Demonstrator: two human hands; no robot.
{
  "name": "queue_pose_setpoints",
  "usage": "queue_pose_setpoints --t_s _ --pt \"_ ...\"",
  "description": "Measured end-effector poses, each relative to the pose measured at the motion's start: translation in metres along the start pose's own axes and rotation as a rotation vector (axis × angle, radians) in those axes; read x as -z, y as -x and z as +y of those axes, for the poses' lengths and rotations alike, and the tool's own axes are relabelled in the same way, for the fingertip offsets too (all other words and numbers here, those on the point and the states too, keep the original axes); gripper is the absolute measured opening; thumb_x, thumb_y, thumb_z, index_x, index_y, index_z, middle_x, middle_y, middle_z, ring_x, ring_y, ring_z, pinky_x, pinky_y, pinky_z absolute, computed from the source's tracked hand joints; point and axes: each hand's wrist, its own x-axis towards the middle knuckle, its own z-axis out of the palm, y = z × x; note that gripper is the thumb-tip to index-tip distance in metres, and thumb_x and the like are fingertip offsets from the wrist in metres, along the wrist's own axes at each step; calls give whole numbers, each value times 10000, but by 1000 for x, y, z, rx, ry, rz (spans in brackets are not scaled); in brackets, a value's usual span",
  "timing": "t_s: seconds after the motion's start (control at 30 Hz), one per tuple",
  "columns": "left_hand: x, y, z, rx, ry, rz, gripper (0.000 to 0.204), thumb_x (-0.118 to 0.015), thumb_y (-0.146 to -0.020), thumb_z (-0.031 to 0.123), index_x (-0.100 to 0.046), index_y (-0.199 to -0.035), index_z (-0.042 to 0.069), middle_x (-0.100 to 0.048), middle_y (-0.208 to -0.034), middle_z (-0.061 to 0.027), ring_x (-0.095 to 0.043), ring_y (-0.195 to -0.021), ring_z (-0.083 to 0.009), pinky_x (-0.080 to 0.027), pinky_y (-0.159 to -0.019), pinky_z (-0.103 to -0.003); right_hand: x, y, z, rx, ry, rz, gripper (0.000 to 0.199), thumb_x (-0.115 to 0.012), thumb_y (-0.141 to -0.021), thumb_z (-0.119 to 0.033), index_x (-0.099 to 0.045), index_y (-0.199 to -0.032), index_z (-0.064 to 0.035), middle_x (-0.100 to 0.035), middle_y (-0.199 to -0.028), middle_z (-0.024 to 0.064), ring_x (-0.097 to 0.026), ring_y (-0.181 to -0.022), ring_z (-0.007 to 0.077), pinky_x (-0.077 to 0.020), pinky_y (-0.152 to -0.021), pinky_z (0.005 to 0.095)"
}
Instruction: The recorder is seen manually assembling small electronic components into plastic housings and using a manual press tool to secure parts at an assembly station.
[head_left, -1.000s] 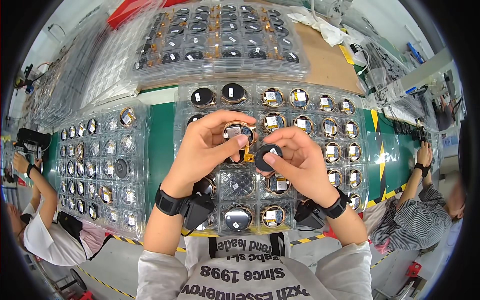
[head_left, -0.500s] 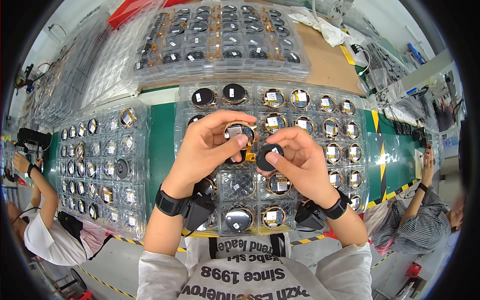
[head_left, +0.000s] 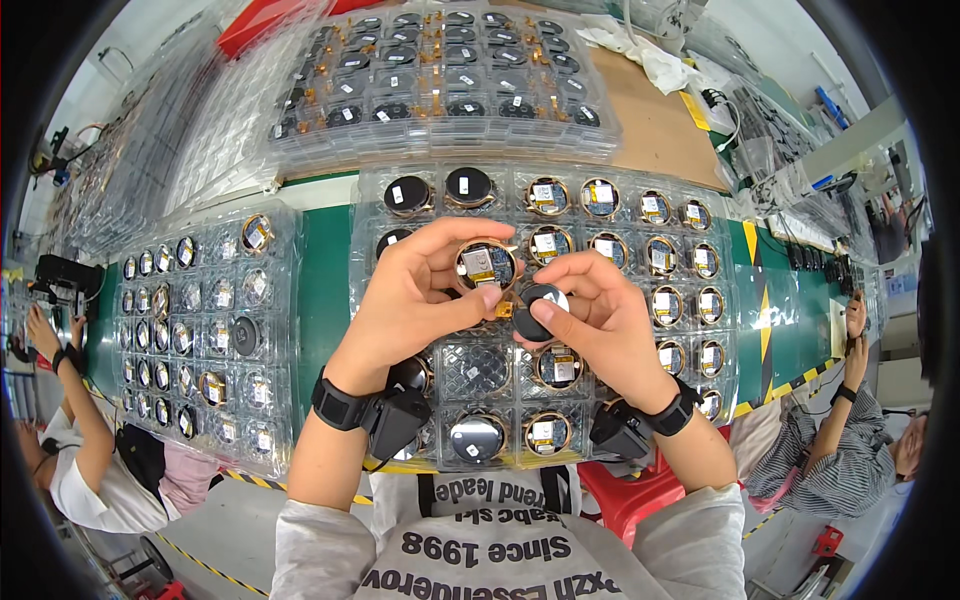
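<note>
In the head view, my left hand [head_left: 415, 285] is curled in a pinch, thumb and fingers gripping a gold-rimmed round case [head_left: 484, 262] by its edge, its circuit-board side facing up. My right hand [head_left: 605, 320] is pinched too, with the thumb on the face of a black disc [head_left: 545, 312] and the fingers bent behind it. A short orange cable [head_left: 503, 309] shows between case and disc; I can't tell how either end is fixed.

I hold both pieces just apart, over the middle of a clear compartment tray [head_left: 475, 370] near the front edge of the green desk [head_left: 322, 290]. At that tray's far left corner sit black discs with white labels [head_left: 408, 194]; toward its right edge are rows of gold-rimmed cases [head_left: 661, 254]. Along its near edge lies a shiny round piece [head_left: 477, 438]. Another filled tray [head_left: 292, 350] stands to its left, and stacked trays [head_left: 440, 135] stand beyond its far edge.
</note>
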Motion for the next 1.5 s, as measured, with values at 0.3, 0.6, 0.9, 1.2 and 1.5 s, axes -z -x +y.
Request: queue_pose_setpoints --t_s 0.3,0.6,0.9,1.2,1.5 --pt "4 -2 -7 -21 26 24 393 -643 -805 -43 -536 -1177 17 -624 -1069 -80 -619 -851 -95 -512 -674 -211 0 0 -2 -14 -3 17 245 -554 -877 26 -494 -1115 10 -619 -1007 111 -649 -823 163 -556 -667 254" --pt "7 0 -7 -57 35 61 351 -641 -828 -11 -544 -1163 25 -627 -1046 -74 -620 -806 -96 -520 -650 -226 -2 -1 -3 -6 170 44 246 -555 -898 -25 -551 -1145 -33 -624 -997 43 -598 -740 72 -463 -559 173" --pt "7 -3 -8 -149 156 -71 401 -685 -802 43 -543 -1177 34 -594 -1100 -54 -594 -913 -78 -502 -645 -185 -8 12 -13 18 247 184 179 -521 -915 -33 -557 -1087 1 -618 -849 60 -597 -619 90 -460 -507 184" --pt "9 3 -20 -220 -121 -11 454 -751 -749 108 -553 -1154 51 -604 -1051 -44 -575 -808 -42 -491 -624 -186 -12 7 -5 40 302 181 256 -563 -870 5 -515 -1121 -2 -601 -848 63 -584 -599 97 -460 -499 192" --pt "4 -3 -21 -162 -81 -50 355 -672 -811 61 -552 -1145 41 -617 -1040 -48 -579 -731 -45 -483 -609 -193 -11 11 -6 -37 345 170 402 -594 -814 31 -477 -1198 8 -580 -967 66 -565 -649 96 -454 -542 193"
